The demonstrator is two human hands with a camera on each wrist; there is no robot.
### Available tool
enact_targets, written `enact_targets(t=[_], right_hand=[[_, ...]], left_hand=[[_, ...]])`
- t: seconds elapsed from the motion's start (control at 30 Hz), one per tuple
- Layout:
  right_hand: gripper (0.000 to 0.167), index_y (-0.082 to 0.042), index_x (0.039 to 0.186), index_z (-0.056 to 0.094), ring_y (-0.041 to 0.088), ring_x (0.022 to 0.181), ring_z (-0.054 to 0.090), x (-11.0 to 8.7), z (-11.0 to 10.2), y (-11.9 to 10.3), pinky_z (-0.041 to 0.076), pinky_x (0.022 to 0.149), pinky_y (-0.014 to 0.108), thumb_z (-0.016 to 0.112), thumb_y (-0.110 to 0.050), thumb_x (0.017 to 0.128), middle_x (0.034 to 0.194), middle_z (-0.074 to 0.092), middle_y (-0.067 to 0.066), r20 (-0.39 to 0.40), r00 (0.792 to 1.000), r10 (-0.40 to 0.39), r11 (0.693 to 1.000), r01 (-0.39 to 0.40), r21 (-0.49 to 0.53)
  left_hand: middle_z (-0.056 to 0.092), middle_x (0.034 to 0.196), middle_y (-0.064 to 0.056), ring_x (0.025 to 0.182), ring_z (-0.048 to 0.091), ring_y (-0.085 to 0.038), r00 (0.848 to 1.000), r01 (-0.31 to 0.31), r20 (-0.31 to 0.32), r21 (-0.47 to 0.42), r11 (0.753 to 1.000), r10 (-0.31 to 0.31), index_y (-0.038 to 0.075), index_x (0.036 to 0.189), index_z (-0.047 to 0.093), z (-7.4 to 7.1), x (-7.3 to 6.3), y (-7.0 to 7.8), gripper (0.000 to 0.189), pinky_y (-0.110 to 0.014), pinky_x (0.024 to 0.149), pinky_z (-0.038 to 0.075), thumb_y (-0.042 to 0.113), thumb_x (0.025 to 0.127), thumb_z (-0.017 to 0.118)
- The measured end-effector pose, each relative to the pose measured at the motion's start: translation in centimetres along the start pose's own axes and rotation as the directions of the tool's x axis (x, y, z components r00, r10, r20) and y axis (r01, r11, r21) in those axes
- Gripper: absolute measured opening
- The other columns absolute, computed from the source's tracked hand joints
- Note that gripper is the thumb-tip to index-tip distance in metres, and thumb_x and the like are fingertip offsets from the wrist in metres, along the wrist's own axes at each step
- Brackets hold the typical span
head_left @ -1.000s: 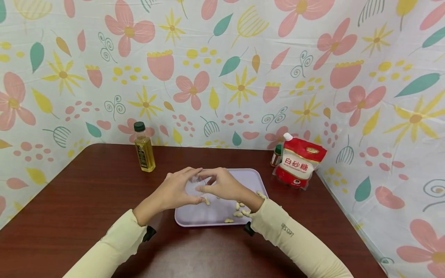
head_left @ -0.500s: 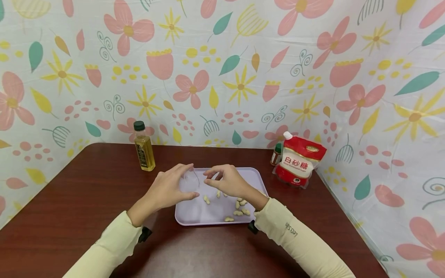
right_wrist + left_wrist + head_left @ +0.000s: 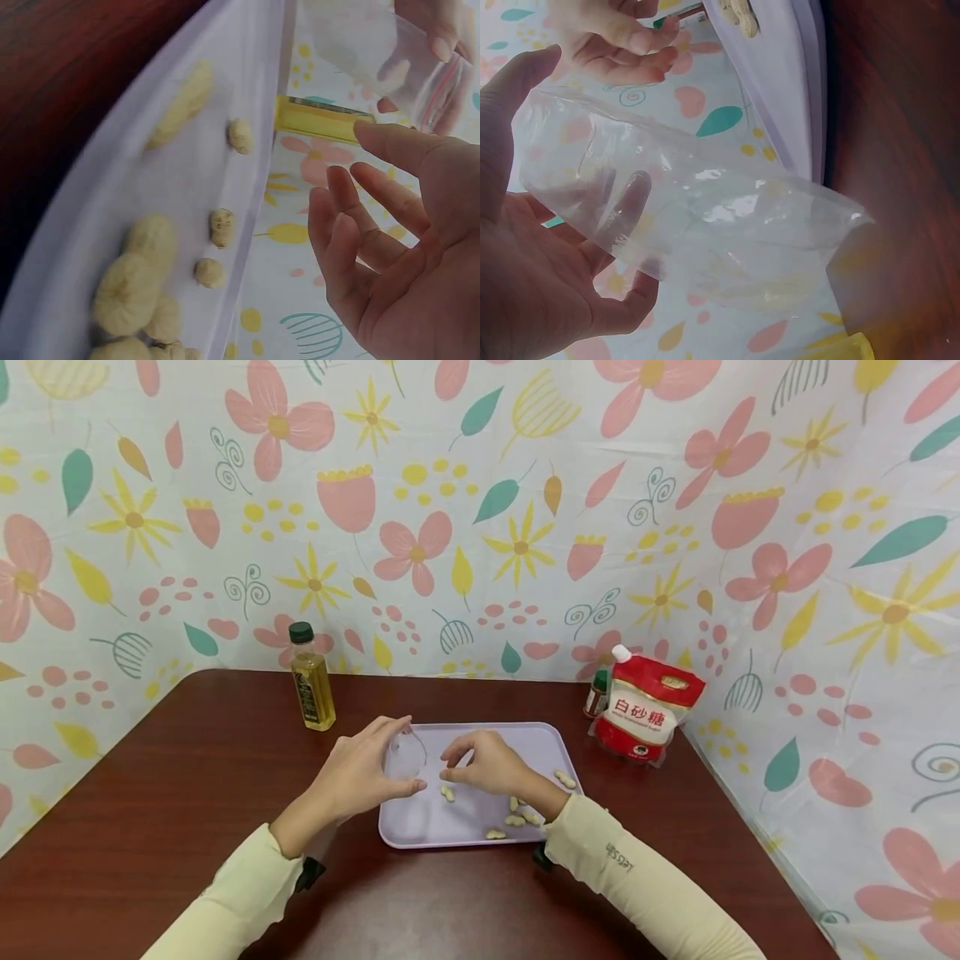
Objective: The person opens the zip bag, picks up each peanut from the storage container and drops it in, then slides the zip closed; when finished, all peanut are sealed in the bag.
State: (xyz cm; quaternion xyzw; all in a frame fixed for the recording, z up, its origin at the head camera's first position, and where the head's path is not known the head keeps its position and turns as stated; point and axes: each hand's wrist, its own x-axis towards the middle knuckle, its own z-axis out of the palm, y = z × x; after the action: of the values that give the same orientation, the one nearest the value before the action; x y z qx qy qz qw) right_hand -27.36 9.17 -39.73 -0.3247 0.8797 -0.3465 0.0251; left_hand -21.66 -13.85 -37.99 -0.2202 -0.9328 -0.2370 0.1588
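Note:
My left hand (image 3: 351, 772) holds a clear plastic zip bag (image 3: 712, 217) by its mouth, which is spread between thumb and fingers. In the right wrist view a reddish zip strip runs along the mouth of the bag (image 3: 382, 64). My right hand (image 3: 491, 764) hovers over the tray, fingers loosely bent and holding nothing, a short gap from the bag. Below both hands lies a pale lilac tray (image 3: 420, 833). Several unshelled peanuts (image 3: 127, 292) are scattered on it, mostly at its right side; one peanut (image 3: 447, 793) lies near the middle. My right forearm covers part of the tray.
A bottle of yellow oil (image 3: 312, 685) with a dark green cap stands at the back left. At the back right, a red and white sugar pouch (image 3: 641, 710) leans beside a small green-lidded jar (image 3: 596, 695). A floral curtain (image 3: 480, 527) hangs behind the dark wooden table (image 3: 187, 760).
One second ago both hands met at the bag. My right hand has come off it to the right and dipped slightly; my left hand has shifted left with the bag.

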Motion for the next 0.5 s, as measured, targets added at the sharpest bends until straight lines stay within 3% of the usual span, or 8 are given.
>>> enact_targets(t=[0.17,0.33,0.5], right_hand=[[0.020,-0.004,0.100,0.076,0.015,0.076,0.067,-0.16,0.35,0.24,0.052,0.064,0.026,0.080,-0.015,0.084,0.086,0.073,-0.003,0.036,0.999,0.023,0.999,-0.022,-0.034],[0.019,-0.006,0.096,0.078,0.018,0.088,0.067,-0.08,0.54,0.20,0.051,0.069,0.030,0.082,-0.017,0.081,0.083,0.073,-0.006,0.046,0.998,0.048,0.995,-0.043,-0.093],[0.018,-0.011,0.090,0.078,0.014,0.084,0.065,0.07,0.81,0.29,0.050,0.068,0.031,0.085,-0.022,0.078,0.079,0.071,-0.010,0.060,0.993,0.104,0.984,-0.094,-0.149]], left_hand=[[0.057,0.129,0.000,0.119,0.054,-0.023,1.000,-0.012,-0.001,-0.007,1.000,0.012,0.010,0.144,0.050,0.43,-0.12,0.03,0.088,-0.052,0.085,0.040,0.049,0.073,0.084],[0.057,0.130,-0.001,0.119,0.055,-0.022,1.000,-0.027,-0.014,0.010,1.000,0.027,0.011,0.146,0.049,0.27,0.09,0.16,0.089,-0.050,0.083,0.041,0.049,0.073,0.084],[0.056,0.131,-0.003,0.117,0.056,-0.022,0.999,-0.026,-0.019,0.008,1.000,0.026,0.011,0.145,0.049,0.15,0.09,0.04,0.089,-0.051,0.084,0.041,0.048,0.073,0.084]])
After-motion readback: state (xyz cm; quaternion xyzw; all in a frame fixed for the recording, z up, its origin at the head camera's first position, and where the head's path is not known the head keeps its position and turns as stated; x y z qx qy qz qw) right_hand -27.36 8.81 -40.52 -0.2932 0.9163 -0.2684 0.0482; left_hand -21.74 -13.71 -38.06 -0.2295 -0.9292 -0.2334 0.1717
